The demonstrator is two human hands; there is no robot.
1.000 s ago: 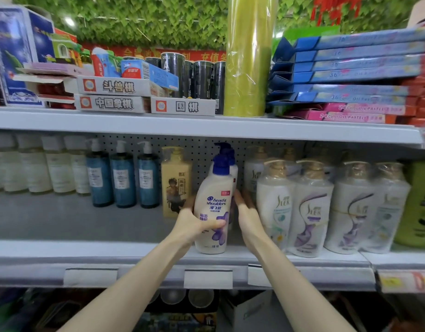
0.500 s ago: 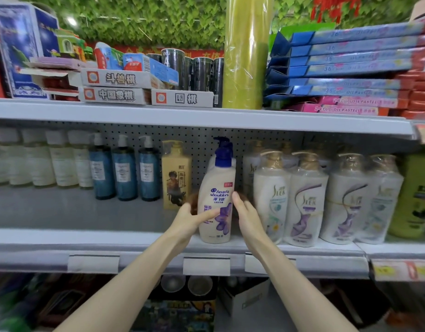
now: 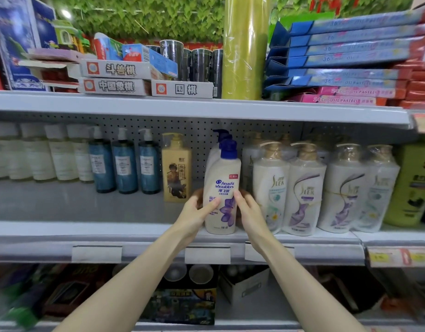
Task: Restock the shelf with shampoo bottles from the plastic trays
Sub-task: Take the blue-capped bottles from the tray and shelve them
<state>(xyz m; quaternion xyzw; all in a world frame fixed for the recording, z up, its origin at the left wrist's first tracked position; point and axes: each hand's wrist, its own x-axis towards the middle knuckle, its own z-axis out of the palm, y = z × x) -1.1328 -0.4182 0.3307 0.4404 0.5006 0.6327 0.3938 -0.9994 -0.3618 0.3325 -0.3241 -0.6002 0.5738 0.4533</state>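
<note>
A shampoo bottle (image 3: 222, 188) stood upright near the front edge of the middle shelf (image 3: 63, 231), held between a person's two hands. Just to its left stood a yellow pump bottle (image 3: 176, 167), and beyond that three blue pump bottles (image 3: 124, 164) and a blurred row of pale bottles (image 3: 39, 154). Close on its right crowded a cluster of plastic-wrapped white Slek bottles (image 3: 270, 185), the nearest just beside the right hand (image 3: 251, 209), with a green bottle (image 3: 412, 185) at the far right. A twin bottle (image 3: 215, 149) stood directly behind it, before the pegboard back panel (image 3: 197, 130). On the shelf above lay board-game boxes (image 3: 115, 69), a tall yellow-green roll (image 3: 245, 46) and stacked oil-pastel boxes (image 3: 350, 53). Blank price-tag holders (image 3: 207, 255) lined the front rail. The left hand (image 3: 194, 212) gripped the bottle's left side, thumb laid across the label. The right hand clasped the right side, thumb on the front, its fingers hidden behind. The bottle was cream-white with a dark blue pump cap, a Head & Shoulders logo, a small red tag and a purple flower printed low on the front.
</note>
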